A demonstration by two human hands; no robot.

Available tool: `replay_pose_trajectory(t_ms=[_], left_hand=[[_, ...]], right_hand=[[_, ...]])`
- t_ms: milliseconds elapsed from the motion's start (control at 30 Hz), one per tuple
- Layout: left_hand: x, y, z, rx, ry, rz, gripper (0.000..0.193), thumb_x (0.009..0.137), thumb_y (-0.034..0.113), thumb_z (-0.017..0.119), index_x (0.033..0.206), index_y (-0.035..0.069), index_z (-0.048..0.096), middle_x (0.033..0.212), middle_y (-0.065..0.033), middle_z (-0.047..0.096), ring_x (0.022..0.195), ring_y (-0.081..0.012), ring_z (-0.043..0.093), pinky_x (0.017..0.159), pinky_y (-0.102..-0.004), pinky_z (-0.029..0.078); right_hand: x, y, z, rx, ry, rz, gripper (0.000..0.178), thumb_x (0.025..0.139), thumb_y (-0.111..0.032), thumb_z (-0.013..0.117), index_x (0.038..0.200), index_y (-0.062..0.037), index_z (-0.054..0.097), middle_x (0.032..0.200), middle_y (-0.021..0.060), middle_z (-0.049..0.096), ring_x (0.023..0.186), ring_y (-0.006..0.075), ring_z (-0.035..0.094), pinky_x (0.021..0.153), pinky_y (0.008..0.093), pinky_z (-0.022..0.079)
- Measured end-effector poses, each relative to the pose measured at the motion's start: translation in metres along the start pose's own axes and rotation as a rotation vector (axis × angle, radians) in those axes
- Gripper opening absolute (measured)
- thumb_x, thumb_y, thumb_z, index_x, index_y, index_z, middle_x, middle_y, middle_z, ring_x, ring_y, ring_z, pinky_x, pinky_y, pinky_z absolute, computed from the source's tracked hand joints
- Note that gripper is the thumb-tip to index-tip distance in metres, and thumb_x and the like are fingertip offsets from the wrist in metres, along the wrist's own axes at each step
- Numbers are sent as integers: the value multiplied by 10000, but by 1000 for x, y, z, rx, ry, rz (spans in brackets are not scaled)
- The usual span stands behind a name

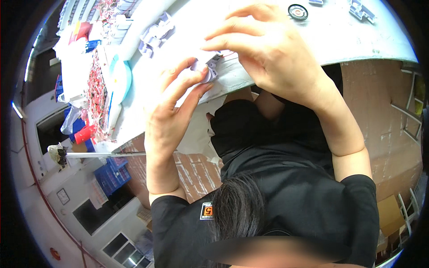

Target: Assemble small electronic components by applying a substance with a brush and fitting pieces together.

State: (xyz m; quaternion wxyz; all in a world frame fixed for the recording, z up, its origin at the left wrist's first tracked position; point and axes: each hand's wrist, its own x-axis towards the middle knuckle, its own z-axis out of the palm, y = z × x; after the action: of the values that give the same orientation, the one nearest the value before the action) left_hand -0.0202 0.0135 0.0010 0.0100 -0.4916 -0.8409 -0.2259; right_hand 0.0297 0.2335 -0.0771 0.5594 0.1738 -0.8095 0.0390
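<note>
My left hand [172,100] reaches up to the near edge of the white table. Its thumb and fingertips are closed on a small pale lavender plastic part [209,75]. Just above and to the right is my right hand [270,49], fingers spread and bent towards the left, tips close to that part. Its thumb is mostly hidden, and no thing shows in its fingers. A short bit of thin reddish wire [229,55] shows between the part and my right hand. Further left on the table lie several similar pale plastic parts [156,35].
A small round black-rimmed speaker [298,12] lies right of my right hand. Another pale plastic part [362,11] sits at the far right. Along the left are bundles of red and white wires [96,85], a light-blue piece [123,78] and a red roll [85,134].
</note>
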Motion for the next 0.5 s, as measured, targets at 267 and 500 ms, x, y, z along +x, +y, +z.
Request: replay_pose_trajectory(t_ms=[267, 500], left_hand=[[-15, -12, 20, -11, 130, 43, 340, 744, 2, 806, 1070, 60, 728, 1178, -122, 682, 1058, -304, 652, 912, -388, 516], [-14, -12, 14, -90, 114, 4, 313, 801, 55, 785, 1109, 73, 728, 1203, -112, 688, 1074, -294, 666, 941, -363, 511]], right_hand=[[11, -20, -16, 256, -379, 307, 213, 797, -193, 627, 982, -157, 725, 1017, -48, 671, 1082, 158, 594, 952, 362, 462], [20, -18, -23, 311, -422, 237, 268, 780, -179, 695, 1043, -131, 693, 1075, -8, 671, 1090, 198, 580, 1076, 443, 374]])
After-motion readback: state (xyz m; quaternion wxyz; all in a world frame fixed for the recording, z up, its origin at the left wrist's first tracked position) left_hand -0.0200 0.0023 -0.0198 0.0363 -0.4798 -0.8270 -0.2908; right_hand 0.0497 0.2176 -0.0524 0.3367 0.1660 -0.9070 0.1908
